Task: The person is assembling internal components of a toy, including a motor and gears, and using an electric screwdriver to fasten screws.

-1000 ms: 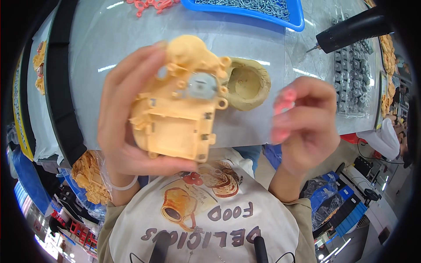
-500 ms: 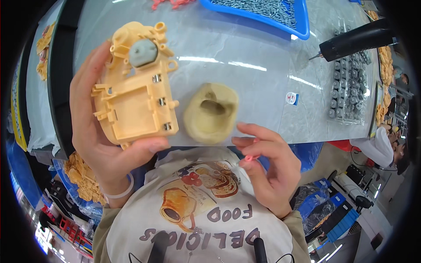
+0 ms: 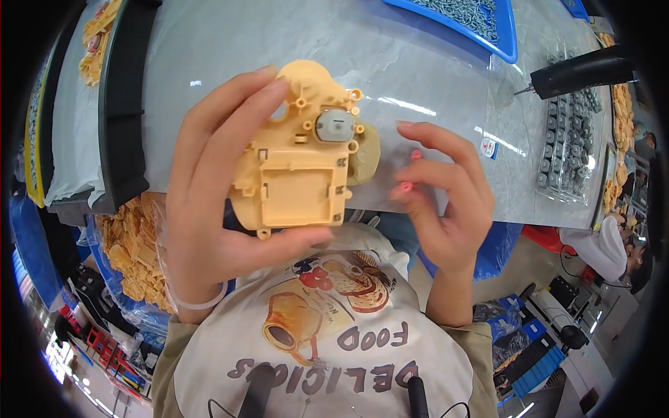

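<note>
My left hand (image 3: 202,188) is wrapped round a pale yellow plastic housing (image 3: 296,198), raised over the table's near edge. In its upper right sits a grey motor (image 3: 336,127); small metal contacts line its right side, beside a rectangular recess. A small pink plastic part (image 3: 407,187) is pinched in the fingers of my right hand (image 3: 453,202), apart from the housing and to its right. Behind the housing, a beige moulded block (image 3: 366,157) rests on the table, mostly hidden by it.
A blue tray (image 3: 512,52) of screws lies at the far side. To the right, a black electric screwdriver (image 3: 582,73) points left above a clear tray of grey motors (image 3: 561,146). A black-walled bin (image 3: 125,153) stands left, over a bag of yellow parts (image 3: 136,258).
My left hand has brought the housing rightward, in front of the beige block, and turned it more upright. My right hand has moved up a little with the pink part.
</note>
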Available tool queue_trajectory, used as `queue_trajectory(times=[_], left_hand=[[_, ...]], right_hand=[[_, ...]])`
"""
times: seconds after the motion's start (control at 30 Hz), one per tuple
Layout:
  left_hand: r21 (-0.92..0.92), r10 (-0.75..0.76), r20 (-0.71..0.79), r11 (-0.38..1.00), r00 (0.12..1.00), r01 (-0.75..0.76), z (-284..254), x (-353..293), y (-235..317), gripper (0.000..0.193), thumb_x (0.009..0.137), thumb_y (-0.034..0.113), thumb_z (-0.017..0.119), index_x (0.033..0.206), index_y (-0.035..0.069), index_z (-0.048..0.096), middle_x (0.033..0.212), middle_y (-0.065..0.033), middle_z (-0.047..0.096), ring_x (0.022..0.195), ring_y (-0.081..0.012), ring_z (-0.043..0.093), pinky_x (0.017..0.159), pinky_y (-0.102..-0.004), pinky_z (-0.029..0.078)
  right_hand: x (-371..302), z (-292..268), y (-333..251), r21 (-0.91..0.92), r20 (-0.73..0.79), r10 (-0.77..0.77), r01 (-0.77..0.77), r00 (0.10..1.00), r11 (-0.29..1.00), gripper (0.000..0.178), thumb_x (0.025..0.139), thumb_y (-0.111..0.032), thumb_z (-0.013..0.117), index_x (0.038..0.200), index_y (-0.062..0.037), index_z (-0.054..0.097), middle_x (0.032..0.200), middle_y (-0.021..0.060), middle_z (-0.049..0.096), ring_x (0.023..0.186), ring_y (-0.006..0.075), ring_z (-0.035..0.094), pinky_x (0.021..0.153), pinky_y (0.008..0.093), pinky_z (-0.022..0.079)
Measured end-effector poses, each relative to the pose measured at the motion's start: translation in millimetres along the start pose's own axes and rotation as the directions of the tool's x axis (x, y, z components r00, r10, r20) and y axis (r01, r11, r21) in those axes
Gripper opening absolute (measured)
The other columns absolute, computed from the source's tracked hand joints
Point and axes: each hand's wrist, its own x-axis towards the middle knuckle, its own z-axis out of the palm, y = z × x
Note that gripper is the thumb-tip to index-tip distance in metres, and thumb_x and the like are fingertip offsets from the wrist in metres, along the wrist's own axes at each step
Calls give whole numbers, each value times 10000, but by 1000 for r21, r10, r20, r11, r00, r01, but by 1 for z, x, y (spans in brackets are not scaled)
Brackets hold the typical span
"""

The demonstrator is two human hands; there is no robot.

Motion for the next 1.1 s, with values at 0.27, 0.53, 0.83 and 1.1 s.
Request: queue_trajectory(times=[0.27,0.53,0.83,1.1], left_hand=[[36,85,-3,996,996,-85,1,-7,3,1001,546,459,900,1351,-6,530,1374,-198,488,1234,-317,528,1009,-397,444],[21,-28,71,999,997,27,5,-12,-4,988,562,478,894,1342,-13,536,1372,-207,485,1244,-332,531,1028,-403,449],[20,-18,117,1000,993,16,4,-8,-5,987,580,446,891,1368,-12,511,1377,-210,472,1247,-331,523,1019,-403,454],[52,-49,170,998,984,41,15,4,13,973,562,314,885,1398,13,490,1366,-182,429,1236,-318,496,1025,-402,438]], right_hand=[[-7,-8,-1,120,-53,151,-144,987,982,201,713,22,759,884,-18,663,1058,151,677,898,239,623,739,299,505],[-6,-8,5,121,-16,125,-122,992,985,159,769,1,731,907,-2,653,1066,174,669,882,210,628,736,282,501],[3,-1,-2,148,30,124,-127,992,981,133,823,-27,706,929,26,646,1091,216,669,916,223,645,775,292,510],[5,-7,5,261,5,253,-245,967,934,109,844,-5,693,930,40,644,1101,183,661,900,202,638,792,272,499]])
